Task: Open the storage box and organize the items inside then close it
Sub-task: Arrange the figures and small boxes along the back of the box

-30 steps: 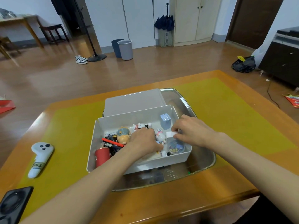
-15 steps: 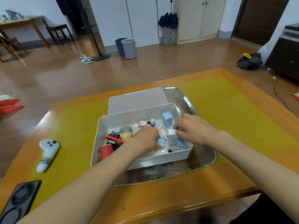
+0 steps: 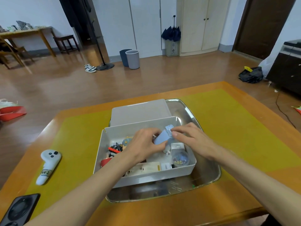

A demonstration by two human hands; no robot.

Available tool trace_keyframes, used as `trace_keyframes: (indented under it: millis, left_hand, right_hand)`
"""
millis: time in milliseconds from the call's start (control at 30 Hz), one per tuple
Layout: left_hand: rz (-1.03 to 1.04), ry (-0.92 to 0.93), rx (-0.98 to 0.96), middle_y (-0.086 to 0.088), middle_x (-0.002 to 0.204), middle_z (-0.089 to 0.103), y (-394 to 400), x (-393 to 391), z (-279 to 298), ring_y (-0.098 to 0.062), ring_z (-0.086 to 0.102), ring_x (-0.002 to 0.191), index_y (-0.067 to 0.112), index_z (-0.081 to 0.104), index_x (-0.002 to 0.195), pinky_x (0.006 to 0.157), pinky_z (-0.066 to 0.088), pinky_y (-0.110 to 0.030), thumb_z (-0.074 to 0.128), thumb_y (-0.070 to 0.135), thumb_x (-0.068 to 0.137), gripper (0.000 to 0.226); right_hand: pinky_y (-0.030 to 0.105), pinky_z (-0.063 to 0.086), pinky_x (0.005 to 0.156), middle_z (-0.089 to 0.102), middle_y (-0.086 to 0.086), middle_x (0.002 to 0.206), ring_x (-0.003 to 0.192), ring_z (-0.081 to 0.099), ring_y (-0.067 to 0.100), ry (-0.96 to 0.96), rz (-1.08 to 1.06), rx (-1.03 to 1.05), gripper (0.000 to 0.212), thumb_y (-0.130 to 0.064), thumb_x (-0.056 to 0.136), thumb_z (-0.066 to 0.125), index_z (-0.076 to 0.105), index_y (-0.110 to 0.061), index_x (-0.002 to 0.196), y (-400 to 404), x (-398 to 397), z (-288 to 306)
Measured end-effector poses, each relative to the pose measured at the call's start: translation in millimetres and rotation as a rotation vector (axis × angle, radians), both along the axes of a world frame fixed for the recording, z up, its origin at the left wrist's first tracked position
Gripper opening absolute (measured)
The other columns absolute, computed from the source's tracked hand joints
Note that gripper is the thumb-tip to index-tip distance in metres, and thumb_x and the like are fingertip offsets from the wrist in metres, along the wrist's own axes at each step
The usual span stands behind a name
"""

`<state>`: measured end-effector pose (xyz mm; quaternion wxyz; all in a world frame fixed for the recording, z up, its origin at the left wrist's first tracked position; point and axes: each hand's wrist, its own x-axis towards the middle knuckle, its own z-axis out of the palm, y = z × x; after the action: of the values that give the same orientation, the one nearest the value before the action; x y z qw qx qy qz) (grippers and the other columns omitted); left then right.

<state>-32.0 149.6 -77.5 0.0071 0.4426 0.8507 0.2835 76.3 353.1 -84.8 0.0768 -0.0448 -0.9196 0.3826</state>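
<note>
A single head-worn wide-angle camera looks forward and down from close above the orange-edged wooden table, both forearms entering from 6 o'clock, the room's floor stretching toward 12 o'clock.

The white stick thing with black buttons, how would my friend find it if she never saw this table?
Start at the wooden table with the yellow-green mat. In the middle sits an open white storage box where both hands work; look left of it, on the mat. There lies the white controller, alone, with black buttons on its round head and a handwritten label on its handle, unlike the flat black device nearer the table's corner.
</note>
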Motion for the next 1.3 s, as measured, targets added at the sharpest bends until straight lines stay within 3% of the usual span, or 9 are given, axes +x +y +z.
trace_keyframes:
  millis: [167, 267, 400, 567, 733, 933, 1067, 1167, 1300]
  left_hand:
    - [-0.063, -0.061, 0.033, 0.015, 0.098, 0.072, 16.8, -5.4, 2.6, 0.002, 0.065, 0.078, 0.029, 0.071, 0.11, 0.069, 0.052, -0.019, 0.065, 0.054, 0.081, 0.039]
    - [-0.08, -0.027, -0.052, 0.012, 0.119, 0.067, 22.5, -17.7, -0.5, -0.002, 0.063, 0.095, 0.025, 0.064, 0.128, 0.082, 0.054, -0.029, 0.072, 0.041, 0.086, 0.045]
    - [-0.012, 0.021, -0.161, -0.003, 0.128, 0.061, 50.4, -33.0, 0.2, -0.022, 0.057, 0.116, 0.017, 0.059, 0.132, 0.095, 0.048, -0.04, 0.066, 0.024, 0.09, 0.043]
    - [0.026, 0.13, -0.374, -0.008, 0.101, 0.066, 92.3, -44.7, -0.4, -0.031, 0.061, 0.094, 0.014, 0.066, 0.101, 0.079, 0.053, -0.041, 0.071, 0.028, 0.085, 0.022]
    - [-0.099, 0.21, -0.291, -0.007, 0.099, 0.069, 100.8, -52.9, -13.5, -0.029, 0.062, 0.092, 0.01, 0.071, 0.096, 0.072, 0.045, -0.032, 0.07, 0.017, 0.085, 0.012]
    - [-0.088, 0.258, -0.118, -0.001, 0.103, 0.055, 89.1, -51.3, -26.3, -0.022, 0.049, 0.098, 0.012, 0.077, 0.097, 0.073, 0.049, -0.043, 0.076, 0.025, 0.086, 0.017]
    - [-0.09, 0.115, -0.152, -0.005, 0.106, 0.06, 80.3, -49.6, -17.7, -0.025, 0.059, 0.098, 0.013, 0.075, 0.114, 0.084, 0.05, -0.042, 0.073, 0.022, 0.089, 0.026]
    - [-0.092, 0.118, -0.094, -0.001, 0.107, 0.064, 70.1, -39.8, -10.8, -0.021, 0.06, 0.095, 0.017, 0.075, 0.112, 0.082, 0.049, -0.038, 0.071, 0.023, 0.09, 0.023]
    - [-0.23, 0.004, -0.321, 0.004, 0.106, 0.068, 57.8, -15.0, -16.0, -0.014, 0.059, 0.086, 0.025, 0.073, 0.107, 0.077, 0.051, -0.035, 0.073, 0.038, 0.086, 0.025]
  right_hand:
    - [0.044, 0.055, 0.081, 0.068, -0.009, 0.08, 0.082, 0.063, 0.006, 0.055, -0.076, -0.111, 0.028, -0.057, 0.082, 0.066, 0.068, -0.041, 0.105, -4.7, -4.4, 11.7]
    - [0.048, 0.053, 0.069, 0.063, -0.003, 0.07, 0.072, 0.057, 0.012, 0.147, -0.248, 0.006, 0.02, -0.049, 0.076, 0.064, 0.065, -0.035, 0.09, 6.1, -0.2, 12.7]
    - [0.037, 0.047, 0.057, 0.063, -0.009, 0.071, 0.065, 0.056, 0.007, 0.16, -0.366, 0.043, 0.03, -0.057, 0.071, 0.062, 0.058, -0.034, 0.089, 24.2, 6.1, 12.3]
    - [0.038, 0.048, 0.055, 0.064, -0.01, 0.072, 0.061, 0.057, 0.006, 0.161, -0.36, 0.008, 0.034, -0.061, 0.071, 0.064, 0.059, -0.034, 0.091, 29.5, 10.4, 7.0]
    - [0.041, 0.052, 0.058, 0.065, -0.014, 0.072, 0.06, 0.057, 0.006, 0.174, -0.357, -0.044, 0.034, -0.06, 0.071, 0.066, 0.061, -0.034, 0.092, 31.7, 10.8, 4.7]
    - [0.04, 0.052, 0.058, 0.066, -0.014, 0.072, 0.061, 0.059, 0.007, 0.17, -0.358, -0.034, 0.035, -0.062, 0.071, 0.065, 0.061, -0.034, 0.093, 32.2, 10.6, 4.4]
    - [0.041, 0.052, 0.059, 0.066, -0.013, 0.073, 0.059, 0.056, 0.004, 0.183, -0.376, -0.072, 0.035, -0.061, 0.071, 0.066, 0.063, -0.034, 0.092, 32.9, 11.6, 3.2]
    - [0.038, 0.05, 0.056, 0.066, -0.01, 0.071, 0.057, 0.055, 0.003, 0.193, -0.39, -0.087, 0.034, -0.061, 0.071, 0.067, 0.063, -0.033, 0.09, 32.7, 10.4, 1.9]
    - [0.034, 0.047, 0.056, 0.066, -0.008, 0.07, 0.056, 0.053, 0.003, 0.183, -0.407, -0.108, 0.032, -0.058, 0.073, 0.07, 0.063, -0.032, 0.09, 31.8, 8.8, 0.6]
